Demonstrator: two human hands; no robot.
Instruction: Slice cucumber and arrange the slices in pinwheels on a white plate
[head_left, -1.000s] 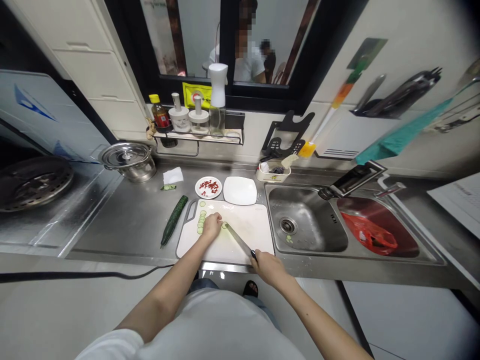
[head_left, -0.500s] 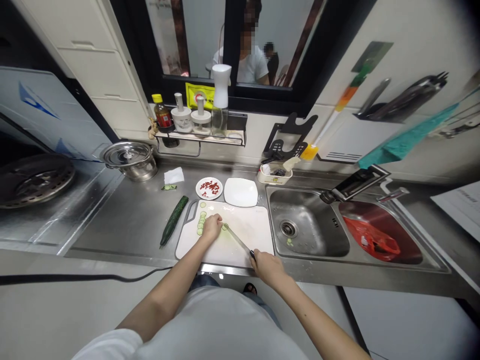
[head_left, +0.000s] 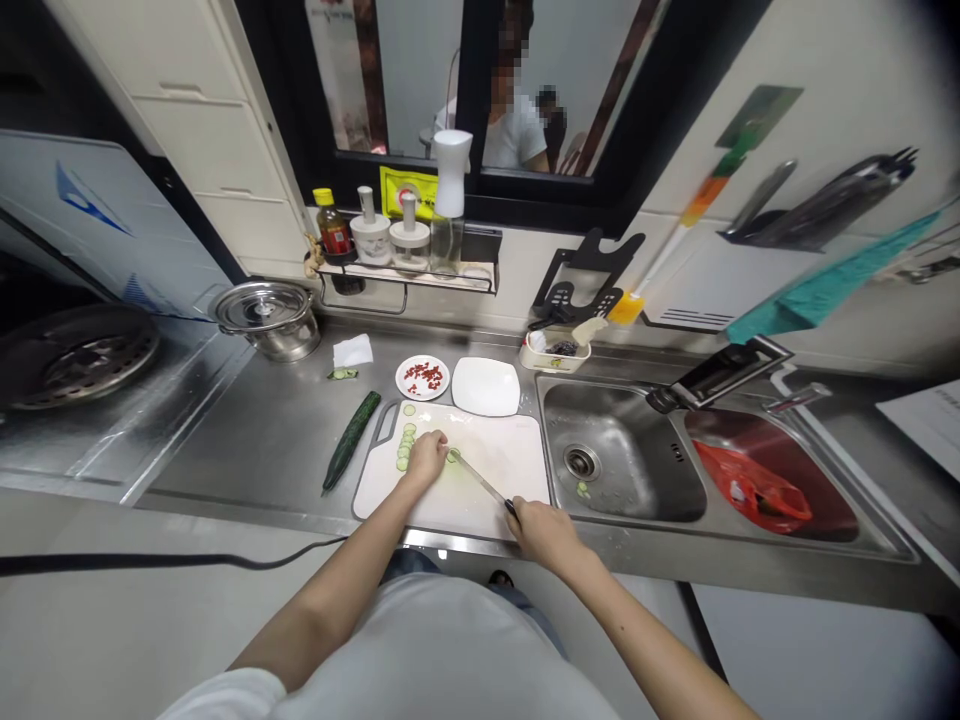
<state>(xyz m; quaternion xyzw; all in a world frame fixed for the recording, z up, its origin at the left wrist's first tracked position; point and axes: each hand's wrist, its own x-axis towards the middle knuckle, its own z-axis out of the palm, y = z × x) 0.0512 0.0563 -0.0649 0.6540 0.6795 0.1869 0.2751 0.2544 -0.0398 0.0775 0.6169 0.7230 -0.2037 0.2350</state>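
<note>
My right hand (head_left: 541, 530) is wrapped round the black handle of a knife (head_left: 482, 483), whose blade points up and left over the white cutting board (head_left: 487, 515). Beside the blade tip lies a pale green cucumber slice (head_left: 453, 456). My left hand (head_left: 427, 456) rests on the board just left of the tip, fingers curled together; what they press on is hidden. Overlapping cucumber slices (head_left: 406, 447) form a column left of that hand, with a single slice above them. A whole dark green cucumber (head_left: 351, 442) lies on the counter left of the board.
Behind the board stand a plate of red pieces (head_left: 422, 378) and a white square plate (head_left: 486, 387). A lidded steel pot (head_left: 270, 320) is at the back left. To the right is a sink (head_left: 622, 450) with a red bag (head_left: 754, 488) in its second basin.
The whole view has shifted slightly, so things appear a little further right. Both hands stay in nearly the same place on the board, with the knife still in my right hand.
</note>
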